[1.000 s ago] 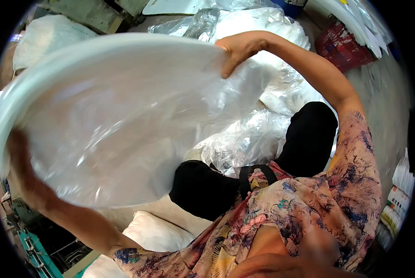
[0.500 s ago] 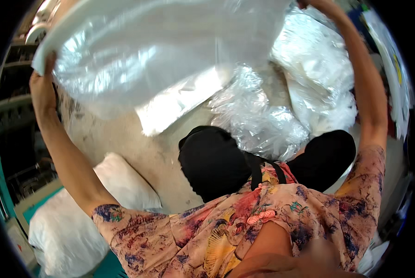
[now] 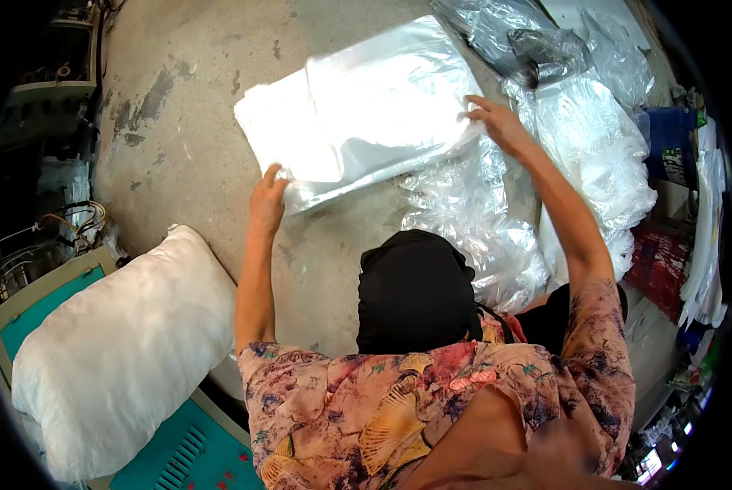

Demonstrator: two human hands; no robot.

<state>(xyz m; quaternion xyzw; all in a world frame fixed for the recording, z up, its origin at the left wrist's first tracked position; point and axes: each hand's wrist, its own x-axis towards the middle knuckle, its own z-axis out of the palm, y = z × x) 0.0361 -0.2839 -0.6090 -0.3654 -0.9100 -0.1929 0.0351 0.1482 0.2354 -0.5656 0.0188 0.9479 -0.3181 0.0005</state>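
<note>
A stack of flat white translucent plastic sheets (image 3: 374, 98) lies on the concrete floor (image 3: 178, 131) in front of me, lit brightly. My left hand (image 3: 268, 192) grips its near left corner between thumb and fingers. My right hand (image 3: 496, 122) has its fingers closed at the stack's right edge. Beside and below the right end of the stack, crumpled clear plastic (image 3: 472, 229) spreads over the floor, close to my black-clad knee (image 3: 415, 290).
A white stuffed sack (image 3: 121, 343) rests on teal-panelled machinery (image 3: 178, 449) at the left. Dark machinery (image 3: 55, 90) stands at the upper left. More bunched plastic (image 3: 586, 155), a red container (image 3: 656, 265), a blue container (image 3: 668, 147) and upright white sheets (image 3: 705, 229) crowd the right.
The large billowing sheet that I held high has come down onto the flat stack on the floor. Both my hands moved down and inward with it, and more floor shows.
</note>
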